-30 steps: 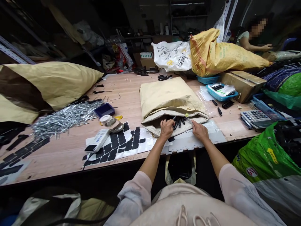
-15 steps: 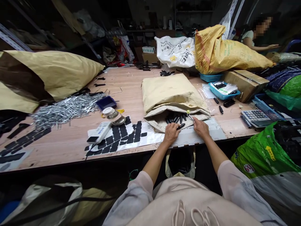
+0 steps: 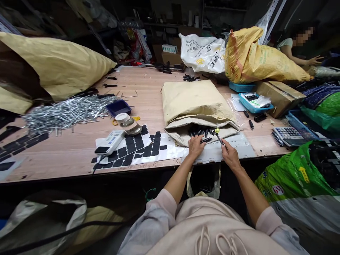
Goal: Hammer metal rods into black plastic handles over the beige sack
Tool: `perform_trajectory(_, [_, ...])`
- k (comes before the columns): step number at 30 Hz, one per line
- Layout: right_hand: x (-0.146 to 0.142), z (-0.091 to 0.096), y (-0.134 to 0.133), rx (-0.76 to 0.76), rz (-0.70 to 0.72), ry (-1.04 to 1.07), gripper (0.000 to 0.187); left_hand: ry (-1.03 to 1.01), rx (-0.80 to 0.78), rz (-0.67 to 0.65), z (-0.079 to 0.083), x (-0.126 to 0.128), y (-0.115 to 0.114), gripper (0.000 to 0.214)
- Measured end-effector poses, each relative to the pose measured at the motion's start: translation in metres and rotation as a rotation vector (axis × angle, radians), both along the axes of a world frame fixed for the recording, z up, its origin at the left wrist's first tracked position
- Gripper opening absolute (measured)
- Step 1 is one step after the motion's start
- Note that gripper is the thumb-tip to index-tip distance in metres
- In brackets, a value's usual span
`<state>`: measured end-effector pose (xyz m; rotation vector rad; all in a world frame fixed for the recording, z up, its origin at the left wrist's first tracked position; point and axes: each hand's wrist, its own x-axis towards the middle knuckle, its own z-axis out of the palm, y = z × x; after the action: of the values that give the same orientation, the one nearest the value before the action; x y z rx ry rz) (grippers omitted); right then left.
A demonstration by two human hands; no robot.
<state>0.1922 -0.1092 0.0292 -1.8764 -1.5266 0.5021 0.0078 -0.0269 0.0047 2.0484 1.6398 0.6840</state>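
A tan paper sack (image 3: 195,102) lies on the wooden table (image 3: 148,102) with its mouth towards me, and several small black cylinders (image 3: 199,131) show in the opening. My left hand (image 3: 196,146) is closed on one black cylinder (image 3: 206,140) just outside the mouth. My right hand (image 3: 230,155) pinches a thin metal tool with a yellow-green tip (image 3: 219,136), which points up and left towards that cylinder. Both hands rest on a pale sheet (image 3: 236,148) at the table's front edge.
Left of my hands lie a sheet of black pads (image 3: 138,150), a white handheld device (image 3: 110,142), a small jar (image 3: 126,122) and a heap of metal pins (image 3: 66,112). A calculator (image 3: 289,134), blue trays, sacks and a green bag (image 3: 294,177) crowd the right. Another person (image 3: 292,46) sits far right.
My left hand reached into the sack mouth, then drew back with a black cylinder. My right hand has pulled slightly towards me with the tool. The camera has tilted down a little.
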Motion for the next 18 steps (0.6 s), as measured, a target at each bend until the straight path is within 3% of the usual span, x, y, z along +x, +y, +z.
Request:
perform_trajectory(6, [-0.003,-0.009,-0.01,0.01,0.005,0.04,0.047,0.003,0.104,0.019,-0.005,0.0,-0.006,0.021])
perform_trajectory(18, [-0.014,-0.006,-0.021,0.098,0.083,-0.103,0.045,-0.037,0.049,-0.076,-0.003,-0.007,-0.001,0.017])
